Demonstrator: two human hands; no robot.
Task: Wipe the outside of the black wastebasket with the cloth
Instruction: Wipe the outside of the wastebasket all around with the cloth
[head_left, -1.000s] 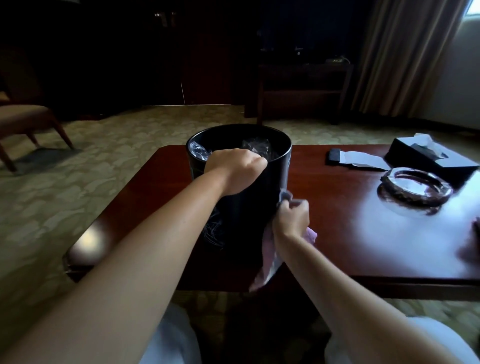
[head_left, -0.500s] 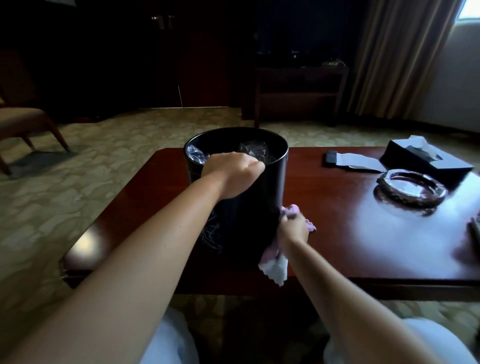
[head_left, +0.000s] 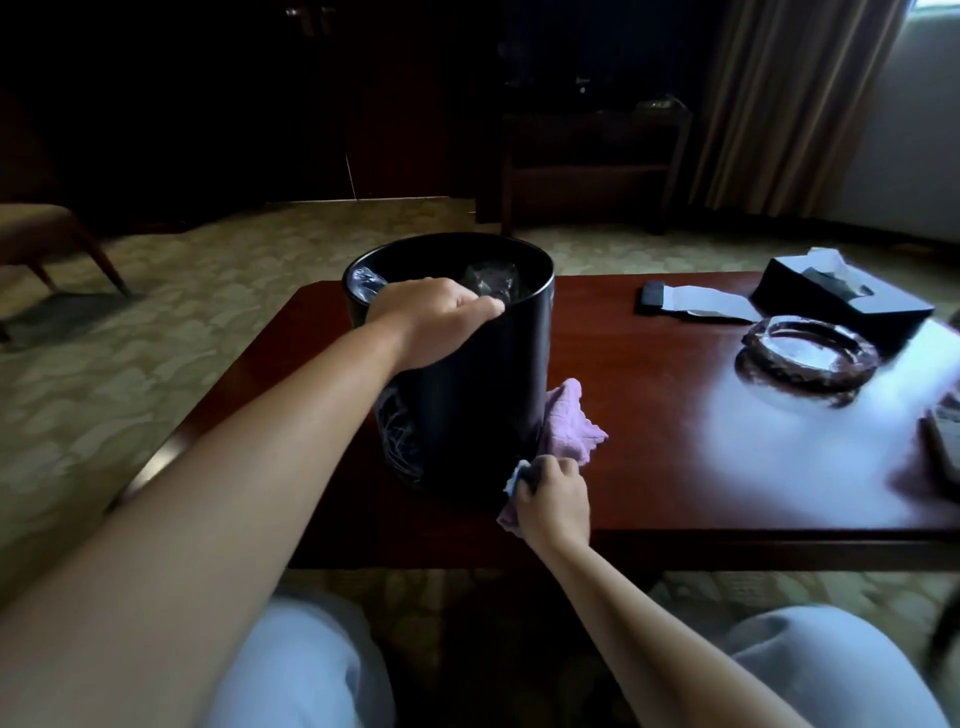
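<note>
Stood upright on the dark red table (head_left: 649, 467), near its left end: black wastebasket (head_left: 483, 395). Gripped at the near rim by the left hand (head_left: 436, 322), fingers curled over it. Pressed low against its right side: pink cloth (head_left: 566, 426), bunched in the right hand (head_left: 553, 499). Farther right, glass ashtray (head_left: 810, 358) and black tissue box (head_left: 841, 301).

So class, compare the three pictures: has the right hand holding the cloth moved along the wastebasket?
Yes. The right hand with the cloth has slid down the wastebasket side, from mid-height to near its base.
</note>
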